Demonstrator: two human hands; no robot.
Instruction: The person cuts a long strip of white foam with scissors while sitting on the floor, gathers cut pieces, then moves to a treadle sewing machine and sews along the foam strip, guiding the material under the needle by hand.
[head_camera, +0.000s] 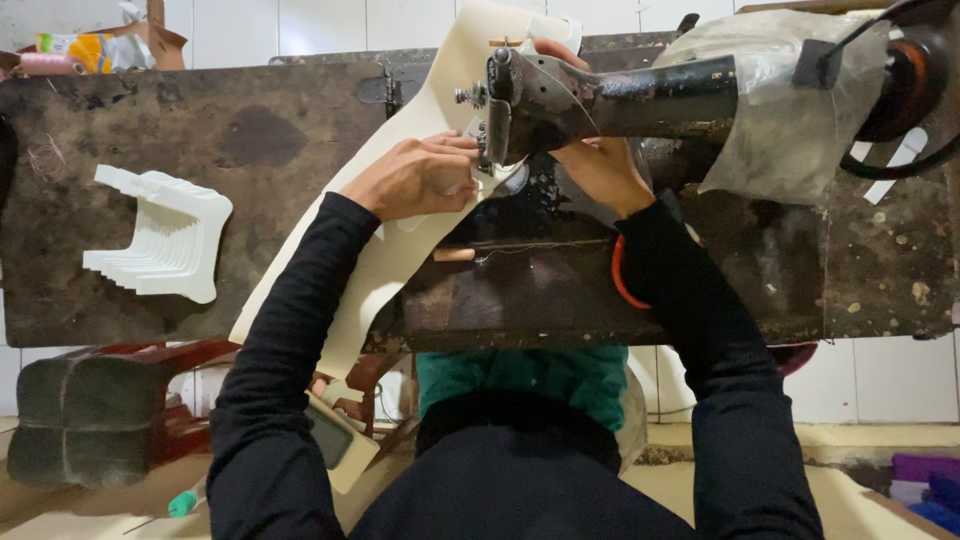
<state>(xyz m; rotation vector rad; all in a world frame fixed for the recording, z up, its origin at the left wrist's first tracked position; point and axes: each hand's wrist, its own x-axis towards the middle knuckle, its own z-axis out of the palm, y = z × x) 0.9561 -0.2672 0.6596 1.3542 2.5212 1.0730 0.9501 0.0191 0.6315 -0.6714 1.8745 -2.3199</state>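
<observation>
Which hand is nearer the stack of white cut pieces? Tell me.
Left. The left hand rests on the cream sheet, right of the stack; the right hand lies farther right, under the sewing machine.
</observation>
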